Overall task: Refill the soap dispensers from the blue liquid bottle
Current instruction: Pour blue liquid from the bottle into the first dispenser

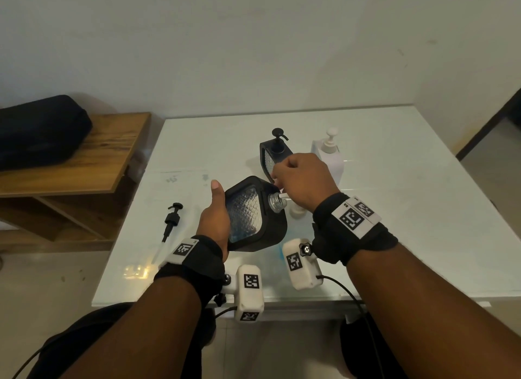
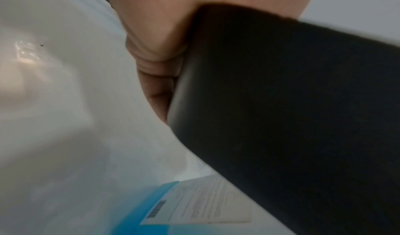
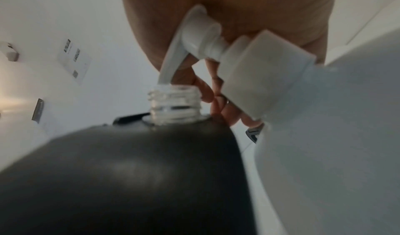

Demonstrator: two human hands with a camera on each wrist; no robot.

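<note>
Lowest in the head view, just above the two wrist cameras, the left hand grips a black dispenser tilted toward the right, thumb straight up along its left edge and the other fingers hidden behind the body; the left wrist view shows the palm wrapped against its black side. Its clear threaded neck is open, and a little blue liquid sits low inside the ribbed window. Right of centre, the right hand curls over the pump head of the blue liquid bottle, fingers bent beneath it, with the white nozzle tip resting at the rim of the neck. The bottle itself is largely hidden under the wrist in the head view, where only a blue tint shows low centre. The likely trouble is a miss: the nozzle sits at the edge of the opening rather than deep inside, so a hard press, or either hand shifting, could send soap down the outside of the dispenser and onto the tabletop. Both items are held at an angle, and a slippery film would weaken both grips. Further left lies the removed black pump, its tube on the tabletop, where it may pick up dirt. Beyond, in mid-frame, a second black dispenser and a white pump bottle stand close behind the right hand, near enough for a knuckle to knock over. At far left a dark bag lies on a wooden shelf.
</note>
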